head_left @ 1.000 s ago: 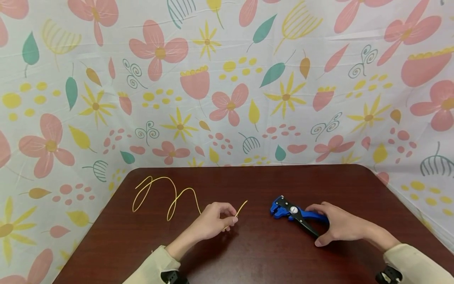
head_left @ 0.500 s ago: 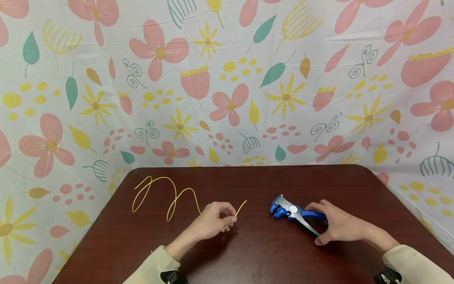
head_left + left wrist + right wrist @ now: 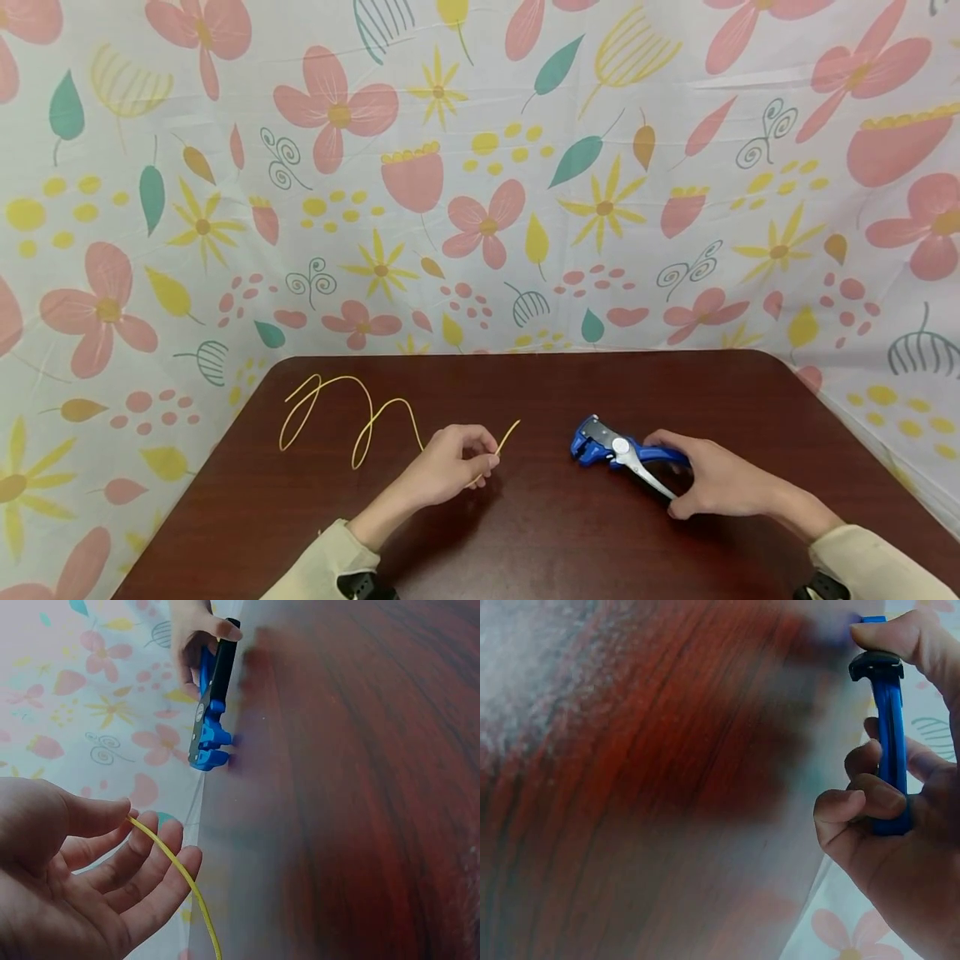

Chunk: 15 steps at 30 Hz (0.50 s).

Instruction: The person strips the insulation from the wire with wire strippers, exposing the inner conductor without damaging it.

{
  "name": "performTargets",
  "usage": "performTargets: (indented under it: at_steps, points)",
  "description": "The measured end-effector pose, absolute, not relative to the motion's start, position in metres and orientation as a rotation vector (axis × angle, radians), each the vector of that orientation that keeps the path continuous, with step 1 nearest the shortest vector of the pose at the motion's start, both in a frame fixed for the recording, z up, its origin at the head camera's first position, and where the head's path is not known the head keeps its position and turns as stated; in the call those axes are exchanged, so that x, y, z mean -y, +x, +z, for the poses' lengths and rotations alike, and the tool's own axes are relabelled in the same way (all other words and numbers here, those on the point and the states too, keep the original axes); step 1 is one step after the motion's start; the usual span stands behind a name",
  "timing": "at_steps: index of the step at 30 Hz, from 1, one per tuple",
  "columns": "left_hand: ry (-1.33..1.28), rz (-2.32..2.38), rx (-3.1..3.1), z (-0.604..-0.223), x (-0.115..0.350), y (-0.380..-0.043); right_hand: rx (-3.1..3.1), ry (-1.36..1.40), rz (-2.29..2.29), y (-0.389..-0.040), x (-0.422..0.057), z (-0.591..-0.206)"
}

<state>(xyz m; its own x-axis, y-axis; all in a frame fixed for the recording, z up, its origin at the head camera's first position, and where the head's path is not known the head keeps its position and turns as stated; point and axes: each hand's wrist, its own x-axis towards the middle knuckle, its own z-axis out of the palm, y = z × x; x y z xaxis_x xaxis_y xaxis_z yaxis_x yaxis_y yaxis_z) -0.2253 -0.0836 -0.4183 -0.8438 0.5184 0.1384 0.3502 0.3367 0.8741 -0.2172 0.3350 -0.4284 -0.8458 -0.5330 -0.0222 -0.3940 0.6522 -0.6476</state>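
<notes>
My left hand [image 3: 452,465] pinches a thin yellow wire [image 3: 507,436] between thumb and index finger, and a short end sticks out beyond the fingertips. The other fingers are loosely bent in the left wrist view, where the wire [image 3: 180,866] curves down past them. To the right, my right hand [image 3: 723,477] grips the handles of a blue wire stripper [image 3: 595,442] with a silver-looking lever. Its head points left, towards the wire end, with a gap between them. The right wrist view has fingers curled around one blue handle [image 3: 891,750], the thumb lying across the other.
The rest of the wire lies in loose loops on the dark reddish-brown table [image 3: 570,542], at its left side. Behind the table's far edge hangs a flower-patterned cloth [image 3: 487,292].
The wire stripper has turned slightly, so its dark lever now shines silver. Both hands and the wire stay almost where they were.
</notes>
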Motion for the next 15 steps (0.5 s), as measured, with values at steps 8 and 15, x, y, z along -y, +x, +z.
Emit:
performTargets:
  at_steps: [8, 15]
  points:
    - [0.733, 1.581, -2.398, -0.413, 0.086, -0.223, -2.812, -0.654, -0.908, -0.207, -0.325, -0.428]
    - [0.683, 1.658, -2.365, -0.4, 0.086, -0.22, -2.824, -0.558, -1.169, -0.2, -0.311, -0.423]
